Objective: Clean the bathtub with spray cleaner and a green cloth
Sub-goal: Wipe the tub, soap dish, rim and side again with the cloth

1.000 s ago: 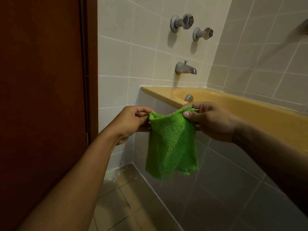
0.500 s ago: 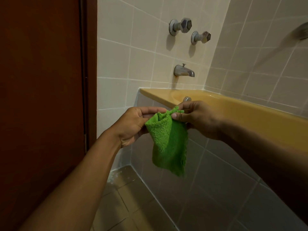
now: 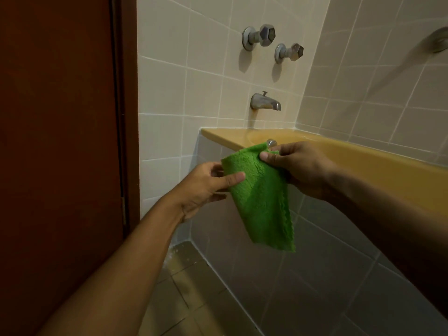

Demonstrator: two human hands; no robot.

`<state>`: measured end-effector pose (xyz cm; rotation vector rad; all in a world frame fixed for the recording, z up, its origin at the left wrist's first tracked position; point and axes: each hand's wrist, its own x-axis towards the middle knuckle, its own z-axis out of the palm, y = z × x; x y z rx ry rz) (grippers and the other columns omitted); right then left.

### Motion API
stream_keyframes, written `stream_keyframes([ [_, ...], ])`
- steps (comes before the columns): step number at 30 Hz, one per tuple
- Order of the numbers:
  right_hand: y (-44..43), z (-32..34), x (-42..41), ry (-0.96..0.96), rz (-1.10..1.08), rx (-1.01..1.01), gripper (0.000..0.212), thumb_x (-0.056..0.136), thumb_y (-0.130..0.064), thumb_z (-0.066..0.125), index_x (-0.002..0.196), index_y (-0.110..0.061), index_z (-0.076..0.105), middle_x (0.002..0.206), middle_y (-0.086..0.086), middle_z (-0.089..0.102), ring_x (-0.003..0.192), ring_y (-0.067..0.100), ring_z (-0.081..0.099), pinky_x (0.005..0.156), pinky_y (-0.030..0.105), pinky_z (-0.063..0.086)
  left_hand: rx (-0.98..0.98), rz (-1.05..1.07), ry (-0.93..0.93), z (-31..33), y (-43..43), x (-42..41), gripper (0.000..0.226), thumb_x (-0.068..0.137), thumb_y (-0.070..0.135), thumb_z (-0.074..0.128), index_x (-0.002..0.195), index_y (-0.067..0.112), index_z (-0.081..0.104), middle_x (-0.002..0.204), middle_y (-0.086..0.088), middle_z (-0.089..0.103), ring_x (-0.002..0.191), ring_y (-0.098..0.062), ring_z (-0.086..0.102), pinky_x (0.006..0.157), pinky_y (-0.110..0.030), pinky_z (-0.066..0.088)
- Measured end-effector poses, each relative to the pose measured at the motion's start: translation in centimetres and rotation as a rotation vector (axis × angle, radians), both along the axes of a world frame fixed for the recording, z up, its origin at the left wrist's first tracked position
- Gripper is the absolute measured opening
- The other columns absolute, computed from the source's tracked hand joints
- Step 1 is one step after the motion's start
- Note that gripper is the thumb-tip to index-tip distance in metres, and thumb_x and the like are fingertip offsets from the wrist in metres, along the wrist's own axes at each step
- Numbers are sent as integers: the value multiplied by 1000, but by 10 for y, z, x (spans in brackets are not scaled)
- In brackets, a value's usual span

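Observation:
A fluffy green cloth [image 3: 263, 197] hangs folded in front of the bathtub's tiled side. My left hand [image 3: 206, 187] grips its left edge, thumb across the front. My right hand [image 3: 300, 166] pinches its top right corner between thumb and fingers. The yellow bathtub [image 3: 363, 158] runs from the centre to the right, its rim just behind my right hand. No spray cleaner is in view.
A dark wooden door [image 3: 58, 141] fills the left. On the tiled end wall sit two metal tap handles [image 3: 260, 37] [image 3: 289, 53] above a spout [image 3: 265, 103]. A metal fitting [image 3: 440, 41] shows at the top right. The floor [image 3: 194, 299] below is tiled.
The cloth has gone from spread open to folded over. My left hand has shifted down onto its left side, and both hands have moved slightly right.

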<state>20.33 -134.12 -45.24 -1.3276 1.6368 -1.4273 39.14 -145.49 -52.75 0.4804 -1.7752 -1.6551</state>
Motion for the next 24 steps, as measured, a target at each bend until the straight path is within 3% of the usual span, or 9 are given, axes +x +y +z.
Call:
stream_keyframes([
  [4,5,1,-12,-69,-2,-15,53,75,-22,77,108,17,62,98,20,61,85,28,64,74,37,61,21,107,108,-11,4,-22,35,88,30,75,117,12,70,110,-5,78,106,-20,73,103,-43,53],
  [7,11,-1,-18,62,-57,37,31,75,-17,81,95,1,66,81,13,67,75,25,68,71,40,63,-33,163,198,-13,6,-33,13,100,14,64,111,14,71,106,-6,78,99,-19,75,85,-32,59],
  [9,12,-1,-21,190,-103,42,32,81,-9,80,107,-2,63,91,15,69,77,23,72,65,35,63,-117,175,166,-11,9,-37,14,102,14,61,111,18,72,108,-6,78,101,-21,75,90,-38,60],
  [11,13,1,-24,267,-53,57,57,77,-18,84,129,-11,61,112,18,67,97,29,72,84,41,62,-171,153,129,-5,14,-37,16,103,14,60,115,15,71,108,-8,78,101,-25,75,94,-47,59],
  [13,14,6,-23,293,65,116,75,70,-33,86,138,-18,59,120,15,69,108,29,70,99,44,56,-195,121,110,1,16,-36,18,102,14,60,116,12,71,106,-10,78,100,-28,75,93,-51,59],
  [16,15,12,-15,509,140,192,57,74,-43,81,116,-5,71,111,13,75,103,28,73,97,48,57,-224,78,71,7,19,-32,17,101,15,62,115,12,73,104,-9,79,98,-27,76,93,-50,59],
  [19,16,17,-16,662,95,179,58,72,-55,80,103,-7,75,106,15,74,101,33,71,96,58,54,-177,43,75,6,17,-29,21,99,18,66,116,9,72,104,-9,79,99,-27,76,94,-51,59],
  [22,22,22,-23,610,57,128,32,81,-38,79,97,-10,75,97,9,76,93,28,74,91,53,58,-127,-76,20,-1,15,-30,42,87,22,76,126,10,66,113,-7,77,104,-24,75,93,-44,60],
  [24,29,29,-33,483,4,99,30,82,-29,77,99,-6,73,95,13,77,90,29,75,88,49,60,-141,-138,-54,-10,16,-38,52,78,26,81,125,10,66,114,-6,77,105,-23,75,92,-45,61],
])
